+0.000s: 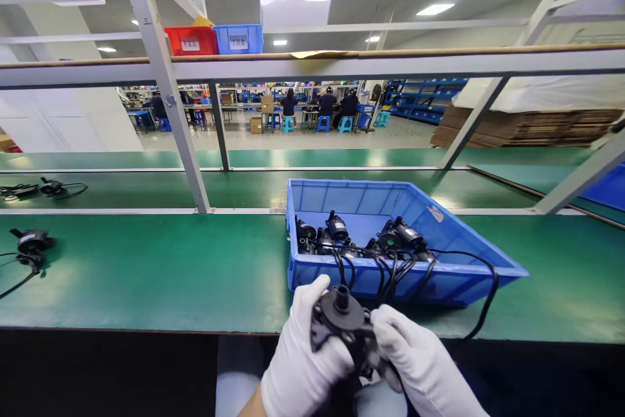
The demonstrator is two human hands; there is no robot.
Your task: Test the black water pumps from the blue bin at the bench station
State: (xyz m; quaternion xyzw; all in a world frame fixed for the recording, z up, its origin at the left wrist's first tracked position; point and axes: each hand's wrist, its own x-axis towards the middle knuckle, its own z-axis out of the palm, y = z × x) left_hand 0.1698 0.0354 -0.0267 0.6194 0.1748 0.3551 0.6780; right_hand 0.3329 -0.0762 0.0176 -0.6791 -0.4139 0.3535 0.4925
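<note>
Here, left hand (pixel 305 355) and right hand (pixel 417 349) grip a black device (pixel 336 319) — spout (pixel 342 298) upward, long axis unclear.

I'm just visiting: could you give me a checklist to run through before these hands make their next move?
1. Left hand grips the black unit: ok.
2. Right hand has a firm hold: cannot tell; it is at the unit's side, partly blurred.
3. White gloves on both hands: ok.
4. Blue bin upright on the green bench: ok.
5. Cables all inside the bin: not ok; several hang outside.
</note>
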